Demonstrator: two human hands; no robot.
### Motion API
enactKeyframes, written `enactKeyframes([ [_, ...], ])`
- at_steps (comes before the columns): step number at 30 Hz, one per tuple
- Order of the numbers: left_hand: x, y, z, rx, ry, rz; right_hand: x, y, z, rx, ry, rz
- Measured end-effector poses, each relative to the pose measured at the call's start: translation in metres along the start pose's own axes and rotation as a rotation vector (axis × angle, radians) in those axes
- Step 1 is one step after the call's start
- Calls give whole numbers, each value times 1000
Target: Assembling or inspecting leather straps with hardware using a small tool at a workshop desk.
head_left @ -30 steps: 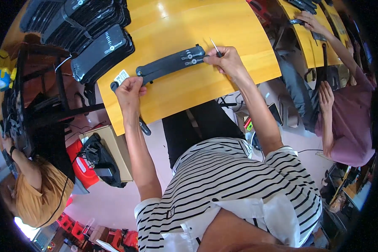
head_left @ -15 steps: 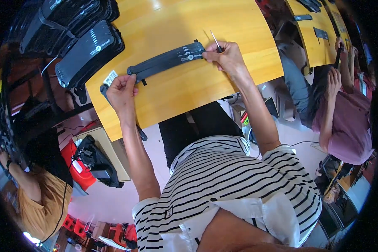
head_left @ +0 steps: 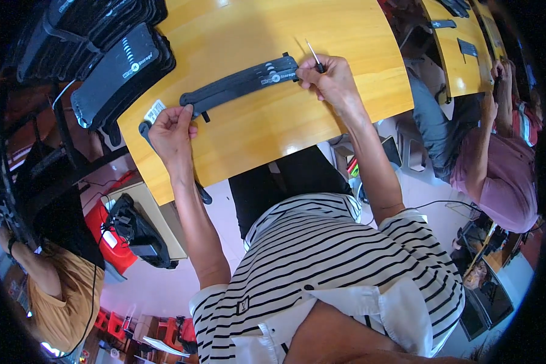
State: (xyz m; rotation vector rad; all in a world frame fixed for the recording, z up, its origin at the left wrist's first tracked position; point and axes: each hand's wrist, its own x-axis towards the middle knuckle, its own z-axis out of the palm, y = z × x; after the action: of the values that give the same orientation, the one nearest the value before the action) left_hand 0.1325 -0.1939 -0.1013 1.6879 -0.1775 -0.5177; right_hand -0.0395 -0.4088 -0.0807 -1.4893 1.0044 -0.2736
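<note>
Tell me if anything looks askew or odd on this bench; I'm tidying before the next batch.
Nothing looks damaged or spilled. The long black strap lies slantwise on the yellow table, held at its ends by the left hand and right hand. A dark strip hangs over the table's near edge.

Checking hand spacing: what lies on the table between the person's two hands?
In the head view, the long black strap spans from left hand to right hand on the yellow table.

Left end of black strap (head_left: 236, 88) under left hand (head_left: 173, 130) fingers.
</note>
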Motion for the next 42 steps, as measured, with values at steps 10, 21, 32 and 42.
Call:
enactKeyframes([
  [10,1,-4,-6,-19,0,-1,-1,-1,6,-36,3,-12],
  [21,0,-1,0,-23,23,4,-1,2,3,1,25,10],
  [32,0,0,4,-1,41,5,1,2,1,-35,33,2],
  [42,1,-5,3,-21,51,15,-1,-1,5,-100,57,-24],
])
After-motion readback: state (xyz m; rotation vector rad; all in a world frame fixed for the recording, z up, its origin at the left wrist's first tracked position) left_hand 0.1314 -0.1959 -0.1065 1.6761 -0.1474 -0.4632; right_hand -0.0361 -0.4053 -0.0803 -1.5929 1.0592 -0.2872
